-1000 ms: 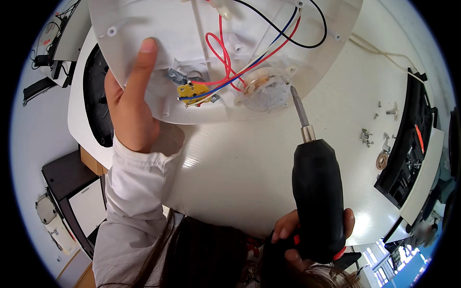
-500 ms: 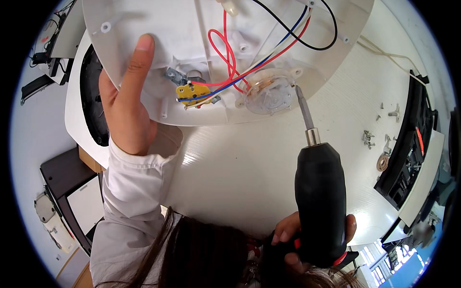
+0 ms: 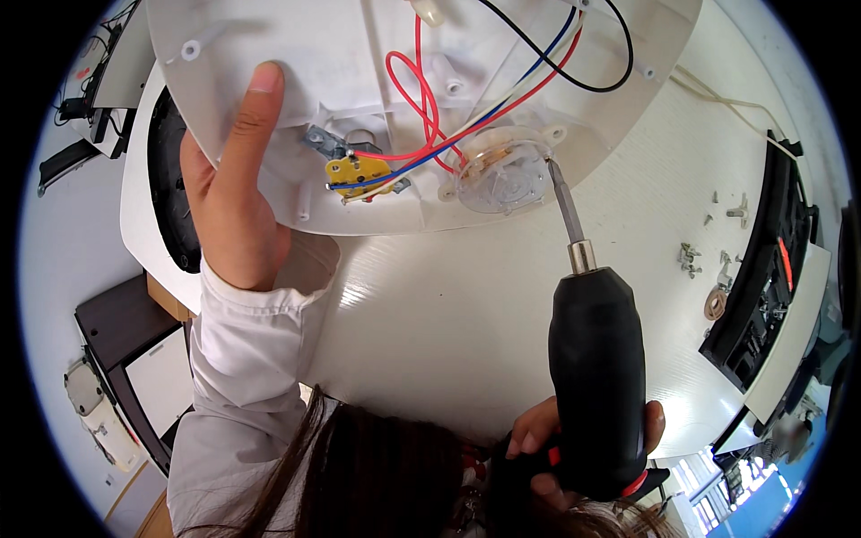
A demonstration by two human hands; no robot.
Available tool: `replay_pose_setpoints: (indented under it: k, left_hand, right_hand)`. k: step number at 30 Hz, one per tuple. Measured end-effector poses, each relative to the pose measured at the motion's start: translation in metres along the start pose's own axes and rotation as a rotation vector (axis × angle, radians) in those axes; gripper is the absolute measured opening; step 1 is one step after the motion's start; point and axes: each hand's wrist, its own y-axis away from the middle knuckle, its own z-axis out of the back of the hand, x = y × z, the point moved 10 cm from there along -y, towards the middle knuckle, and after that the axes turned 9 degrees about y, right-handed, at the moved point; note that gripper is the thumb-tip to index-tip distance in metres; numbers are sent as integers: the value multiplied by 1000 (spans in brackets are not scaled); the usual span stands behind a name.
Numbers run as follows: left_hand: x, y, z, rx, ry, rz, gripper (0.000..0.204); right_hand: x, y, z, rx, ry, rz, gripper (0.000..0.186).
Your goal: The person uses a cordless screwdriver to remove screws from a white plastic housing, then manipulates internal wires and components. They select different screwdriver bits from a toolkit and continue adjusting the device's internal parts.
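Observation:
My left hand (image 3: 238,193) grips the left edge of a white plastic housing (image 3: 323,67), thumb on its inner face, other fingers mostly hidden behind. Inside the housing sit a yellow switch-like part (image 3: 360,172) with a metal bracket and a round clear plastic part (image 3: 504,184). Red, white and blue wires (image 3: 489,118) run between them; a black wire (image 3: 574,76) loops above. My right hand (image 3: 538,430), low in the view, is closed round a black power screwdriver (image 3: 596,359), which covers part of it. The bit (image 3: 565,202) points up, its tip at the clear part's right edge.
On the white table (image 3: 430,314), small screws (image 3: 689,258) and metal pieces lie at the right, beside a beige ring-shaped coil (image 3: 715,303). A black tray-like part (image 3: 762,278) stands further right. At the left lies a black oval part (image 3: 170,179). A pale cord (image 3: 731,99) runs at the upper right.
The housing has shifted very slightly to the left under my left hand. The screwdriver's bit tip has moved a little left and up, closer to the clear part's edge.

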Motion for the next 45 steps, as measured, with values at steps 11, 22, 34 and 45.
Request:
replay_pose_setpoints:
  k: [11, 22, 34, 45]
  left_hand:
    - [-2, 0, 3, -22, -23, -33, 37]
    - [-9, -3, 15, -61, -150, -117, 36]
    - [-10, -3, 9, -40, -88, -127, 32]
    - [-11, -5, 11, -33, -159, -140, 35]
  right_hand:
    - [-3, -2, 1, -3, 11, -60, 46]
    - [29, -3, -12, -339, -116, 397, 96]
    - [14, 4, 1, -508, -19, 294, 92]
    - [17, 17, -5, -894, -340, 396, 101]
